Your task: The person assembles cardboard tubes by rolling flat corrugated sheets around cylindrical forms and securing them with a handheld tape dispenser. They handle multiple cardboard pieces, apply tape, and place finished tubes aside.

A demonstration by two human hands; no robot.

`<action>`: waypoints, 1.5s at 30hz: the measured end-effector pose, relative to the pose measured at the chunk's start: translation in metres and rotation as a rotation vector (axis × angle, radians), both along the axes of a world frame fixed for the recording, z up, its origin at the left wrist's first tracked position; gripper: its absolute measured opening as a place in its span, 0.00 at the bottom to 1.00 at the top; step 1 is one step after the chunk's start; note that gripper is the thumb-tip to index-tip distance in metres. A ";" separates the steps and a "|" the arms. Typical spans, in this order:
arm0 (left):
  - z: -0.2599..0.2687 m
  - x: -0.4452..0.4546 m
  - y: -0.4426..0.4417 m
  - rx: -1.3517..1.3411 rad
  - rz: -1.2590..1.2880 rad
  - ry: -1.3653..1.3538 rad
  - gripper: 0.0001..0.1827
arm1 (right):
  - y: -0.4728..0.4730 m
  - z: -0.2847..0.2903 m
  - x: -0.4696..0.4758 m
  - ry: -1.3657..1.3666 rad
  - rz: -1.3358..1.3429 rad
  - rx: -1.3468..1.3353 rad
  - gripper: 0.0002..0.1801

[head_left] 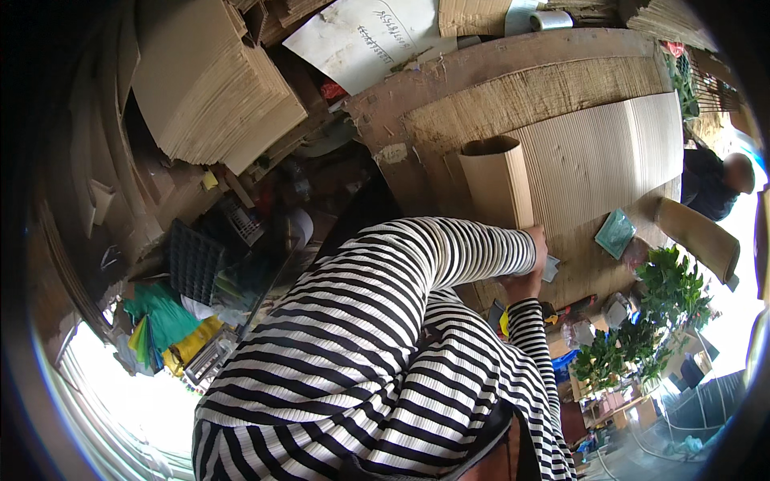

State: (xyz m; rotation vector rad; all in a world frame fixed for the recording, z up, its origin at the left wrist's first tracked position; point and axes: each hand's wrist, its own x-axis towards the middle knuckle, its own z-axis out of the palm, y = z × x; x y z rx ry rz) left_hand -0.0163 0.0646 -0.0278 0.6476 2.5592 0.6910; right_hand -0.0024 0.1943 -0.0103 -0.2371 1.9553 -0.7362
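Observation:
My left hand (539, 243) is at the near end of a rolled piece of brown cardboard (492, 180), which lies on a wooden table (415, 180). My right hand (522, 286) is just below it, close to or touching the left. Sleeves with black and white stripes cover both arms, and most of the fingers are hidden. A small translucent piece (550, 269) shows beside the hands; whether it is held cannot be told. A pale sheet of finely ridged cardboard (595, 156) lies flat to the right of the roll. A green packet (615, 233) rests farther right.
Stacked cardboard (222, 96) stands at upper left, near a white sheet with handwriting (367, 42). A white roll (551, 20) lies at the top. A curved brown cardboard piece (698, 237) and a leafy plant (649, 318) are at right. Another person (713, 180) is beyond the table.

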 end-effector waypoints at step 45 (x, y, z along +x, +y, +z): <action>-0.221 0.094 0.047 -0.200 0.531 -0.533 0.21 | -0.024 0.002 -0.067 -0.047 0.377 0.360 0.44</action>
